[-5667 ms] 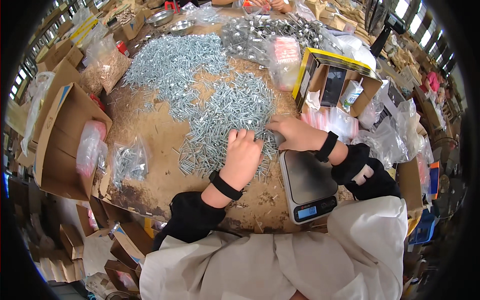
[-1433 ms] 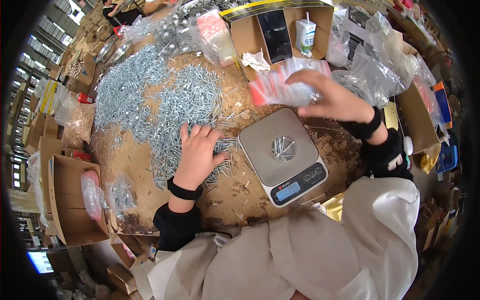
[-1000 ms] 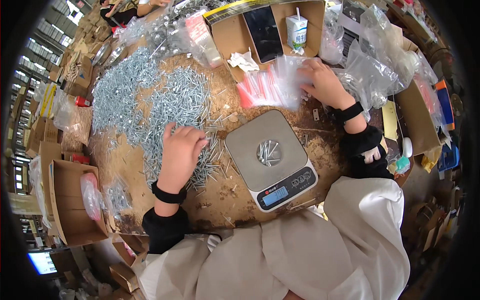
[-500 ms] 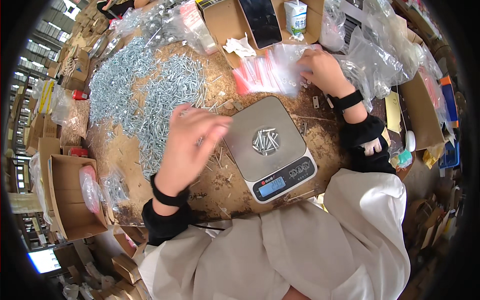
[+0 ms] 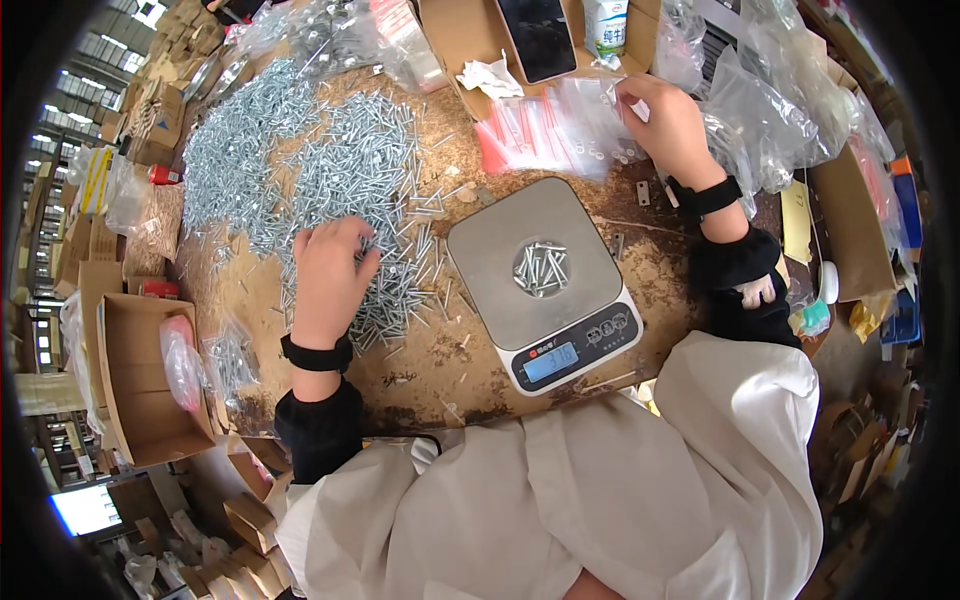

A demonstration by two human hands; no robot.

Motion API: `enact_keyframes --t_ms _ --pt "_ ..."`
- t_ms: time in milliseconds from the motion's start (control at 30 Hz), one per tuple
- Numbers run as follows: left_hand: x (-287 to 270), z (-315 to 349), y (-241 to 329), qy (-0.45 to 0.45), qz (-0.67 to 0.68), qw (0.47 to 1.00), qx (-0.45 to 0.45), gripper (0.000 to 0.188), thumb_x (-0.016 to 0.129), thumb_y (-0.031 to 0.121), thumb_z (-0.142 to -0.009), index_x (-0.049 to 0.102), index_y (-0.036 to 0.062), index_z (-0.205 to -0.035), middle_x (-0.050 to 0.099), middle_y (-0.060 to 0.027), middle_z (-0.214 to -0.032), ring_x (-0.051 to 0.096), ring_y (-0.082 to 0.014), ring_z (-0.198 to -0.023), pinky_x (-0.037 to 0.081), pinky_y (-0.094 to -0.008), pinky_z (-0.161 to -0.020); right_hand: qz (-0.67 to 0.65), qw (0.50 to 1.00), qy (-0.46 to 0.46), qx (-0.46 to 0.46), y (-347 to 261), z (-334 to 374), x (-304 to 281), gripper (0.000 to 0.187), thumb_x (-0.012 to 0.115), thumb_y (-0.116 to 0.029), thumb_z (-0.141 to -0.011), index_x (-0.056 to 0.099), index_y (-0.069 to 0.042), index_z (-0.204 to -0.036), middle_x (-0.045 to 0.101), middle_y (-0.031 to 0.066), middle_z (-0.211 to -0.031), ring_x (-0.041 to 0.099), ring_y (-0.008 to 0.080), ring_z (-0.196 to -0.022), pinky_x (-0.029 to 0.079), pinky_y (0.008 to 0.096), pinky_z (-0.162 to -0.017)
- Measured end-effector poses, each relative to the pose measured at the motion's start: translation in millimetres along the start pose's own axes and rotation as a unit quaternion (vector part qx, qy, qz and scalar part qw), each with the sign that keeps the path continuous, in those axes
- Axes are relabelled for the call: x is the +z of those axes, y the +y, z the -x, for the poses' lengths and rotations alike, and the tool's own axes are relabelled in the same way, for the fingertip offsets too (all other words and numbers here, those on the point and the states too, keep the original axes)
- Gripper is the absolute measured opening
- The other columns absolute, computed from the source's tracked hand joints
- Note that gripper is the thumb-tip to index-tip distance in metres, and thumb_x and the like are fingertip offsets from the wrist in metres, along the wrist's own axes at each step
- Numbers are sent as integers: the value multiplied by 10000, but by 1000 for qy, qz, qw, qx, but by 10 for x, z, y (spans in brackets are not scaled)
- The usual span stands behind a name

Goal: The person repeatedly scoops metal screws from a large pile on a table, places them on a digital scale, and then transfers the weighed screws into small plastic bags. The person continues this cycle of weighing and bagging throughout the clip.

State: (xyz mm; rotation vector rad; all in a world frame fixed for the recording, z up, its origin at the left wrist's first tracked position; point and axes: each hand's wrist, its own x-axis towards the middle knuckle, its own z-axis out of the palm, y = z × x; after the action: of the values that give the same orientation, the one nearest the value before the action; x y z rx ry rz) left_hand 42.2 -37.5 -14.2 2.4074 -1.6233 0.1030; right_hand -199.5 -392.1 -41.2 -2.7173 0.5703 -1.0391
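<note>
Brown tabletop [image 5: 650, 270] and the items resting on it

The surface is scuffed, with dark stains along its near edge. A heap of loose silvery fasteners [image 5: 365, 150] lies beside and beyond the left hand [image 5: 325, 270]; a second heap [image 5: 225, 170] spreads farther out and to that hand's left. Also left of it, close to the near edge, lies a clear bag of metal pieces [image 5: 230, 360]. A digital scale [image 5: 500, 240] stands to the left hand's right, nearer the body than the right hand [image 5: 668, 125]. Red-striped transparent bags [image 5: 545, 130] lie fanned just left of the right hand. A small metal plate [image 5: 643, 193] lies near the right wrist.
</note>
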Motion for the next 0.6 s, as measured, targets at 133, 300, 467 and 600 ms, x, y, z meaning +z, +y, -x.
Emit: enact_keyframes --t_ms 133,300,467,600 --pt "81 2 -20 33 -7 999 43 154 711 81 -824 638 100 -958 609 -29 -805 606 -238 -833 382 -407 -938 -17 1000 -7 9 -2 -3 -6 74 674 -130 -850 680 -87 -909 706 84 -877 684 285 -789 530 381 -698" --pt "52 -9 -37 54 -17 998 36 173 694 96 -867 658 90 -1037 581 -32 -756 588 -220 -780 382 -403 -936 -75 997 27 2 -21 -12 -31 104 689 -95 -858 678 -60 -956 716 72 -861 698 241 -776 528 353 -667" --pt "-241 -76 409 26 136 988 -64 293 674 179 -937 654 71 -1209 554 -23 -749 564 -171 -755 424 -362 -868 -494 855 -73 140 -505 -44 -378 129 652 -50 -933 631 -20 -1057 719 41 -931 683 127 -827 537 264 -697" --pt "-327 -64 1005 9 469 879 83 271 674 200 -956 638 19 -1154 616 -81 -847 579 -198 -760 471 -326 -768 -617 775 -137 -15 -1379 145 -599 138 702 -79 -926 626 -34 -1032 709 104 -1006 694 193 -858 555 324 -782"
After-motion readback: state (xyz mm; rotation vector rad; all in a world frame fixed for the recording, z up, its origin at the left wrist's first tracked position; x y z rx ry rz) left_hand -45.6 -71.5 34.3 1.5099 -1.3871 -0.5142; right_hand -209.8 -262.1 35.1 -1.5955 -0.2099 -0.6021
